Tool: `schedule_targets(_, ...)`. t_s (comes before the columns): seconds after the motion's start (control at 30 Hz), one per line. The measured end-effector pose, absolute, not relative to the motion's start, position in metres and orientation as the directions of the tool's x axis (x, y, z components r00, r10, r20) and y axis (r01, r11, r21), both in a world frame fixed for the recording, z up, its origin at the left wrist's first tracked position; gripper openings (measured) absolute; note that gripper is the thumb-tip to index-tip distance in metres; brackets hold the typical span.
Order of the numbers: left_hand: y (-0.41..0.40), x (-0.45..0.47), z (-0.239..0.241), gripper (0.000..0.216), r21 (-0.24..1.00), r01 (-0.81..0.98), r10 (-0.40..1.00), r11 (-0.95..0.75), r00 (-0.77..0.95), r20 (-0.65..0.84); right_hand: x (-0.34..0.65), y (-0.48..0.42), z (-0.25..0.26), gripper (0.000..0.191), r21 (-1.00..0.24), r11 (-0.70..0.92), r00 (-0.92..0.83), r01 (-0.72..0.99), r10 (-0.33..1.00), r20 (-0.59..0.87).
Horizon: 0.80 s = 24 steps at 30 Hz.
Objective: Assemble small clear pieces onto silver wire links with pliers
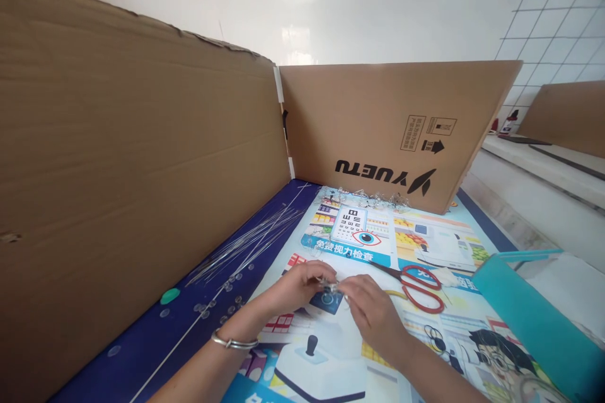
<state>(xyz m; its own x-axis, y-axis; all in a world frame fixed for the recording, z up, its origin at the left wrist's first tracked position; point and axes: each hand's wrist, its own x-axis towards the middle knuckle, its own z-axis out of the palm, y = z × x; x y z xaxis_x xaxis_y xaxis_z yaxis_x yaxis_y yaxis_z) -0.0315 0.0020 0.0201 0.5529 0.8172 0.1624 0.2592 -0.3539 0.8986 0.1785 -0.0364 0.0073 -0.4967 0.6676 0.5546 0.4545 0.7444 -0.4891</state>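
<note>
Between my two hands is a small silvery, partly clear piece (329,287), too small to make out its kind. My left hand (301,284) pinches it from the left, fingers bent together. From the right, my right hand (371,310) grips its other side with thumb and fingertips closed. Both hands are above the printed sheet (331,346) on the table. Just right of my right hand lie scissors (423,288) with red handles, blades pointing left. Part of the held piece is hidden by my fingers.
Thin wire-like strands (250,242) and several clear discs (229,286) lie on the blue surface at left, near a green disc (170,296). Cardboard walls (142,138) stand left and behind. Tangled clear pieces (368,197) lie along the back wall. A teal box (534,321) is at right.
</note>
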Motion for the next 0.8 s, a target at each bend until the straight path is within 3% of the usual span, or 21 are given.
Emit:
schedule_targets(0.1, 0.002, -0.049, 0.033, 0.032, 0.879, 0.297, 0.655, -0.374, 0.756, 0.023, 0.178, -0.043, 0.017, 0.048, -0.361, 0.837, -0.707, 0.411, 0.543, 0.454)
schedule_targets(0.17, 0.003, -0.061, 0.04, 0.03, 0.885, 0.32, 0.605, -0.339, 0.794, -0.055, 0.177, -0.048, 0.025, 0.052, -0.353, 0.848, -0.756, 0.396, 0.519, 0.398)
schedule_targets(0.27, 0.005, -0.076, 0.048, 0.025, 0.903, 0.318, 0.622, -0.289, 0.779, -0.075, 0.177, -0.05, 0.029, 0.046, -0.415, 0.838, -0.758, 0.353, 0.517, 0.398)
schedule_targets(0.4, 0.007, -0.086, 0.051, 0.018, 0.931, 0.295, 0.614, -0.214, 0.782, -0.107, 0.179, -0.04, 0.018, 0.026, -0.463, 0.788, -0.608, 0.406, 0.611, 0.507)
schedule_targets(0.53, 0.009, -0.087, 0.046, 0.016, 0.943, 0.311, 0.712, -0.123, 0.689, -0.134, 0.18, -0.034, 0.007, 0.021, -0.494, 0.749, -0.498, 0.441, 0.662, 0.56)
schedule_targets(0.8, 0.006, -0.072, 0.028, 0.017, 0.89, 0.423, 0.718, -0.168, 0.672, -0.184, 0.176, -0.038, 0.006, 0.014, -0.365, 0.768, -0.656, 0.526, 0.64, 0.401)
